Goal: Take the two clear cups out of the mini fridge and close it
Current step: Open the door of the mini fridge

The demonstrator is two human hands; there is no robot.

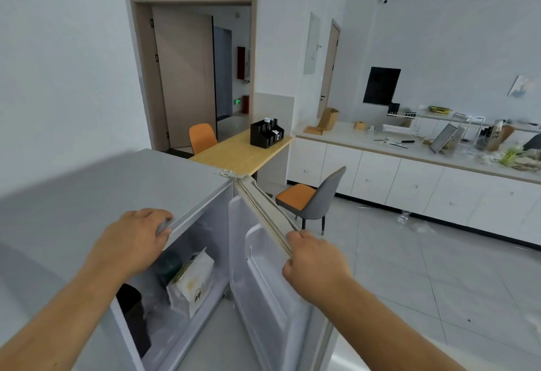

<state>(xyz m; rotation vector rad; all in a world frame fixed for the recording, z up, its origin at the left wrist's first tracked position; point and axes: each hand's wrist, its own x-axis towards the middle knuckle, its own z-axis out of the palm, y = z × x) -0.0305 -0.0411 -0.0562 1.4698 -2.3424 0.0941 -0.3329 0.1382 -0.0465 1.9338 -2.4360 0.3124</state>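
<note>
The grey mini fridge (96, 195) stands in front of me with its door (263, 268) swung open to the right. My left hand (134, 241) rests flat on the front edge of the fridge top, holding nothing. My right hand (313, 259) grips the top edge of the open door. Inside I see a white paper bag (196, 280), a dark round item (168, 265) behind it and a black object (133, 315) at the left. Something clear and blurred (156, 303) sits between them; I cannot tell whether it is a cup.
A grey chair with an orange seat (310, 197) stands just beyond the door. A wooden table (240, 151) with a black organiser (266, 133) and an orange chair (202, 136) are behind the fridge. A long white counter (409, 165) with clutter runs along the right wall.
</note>
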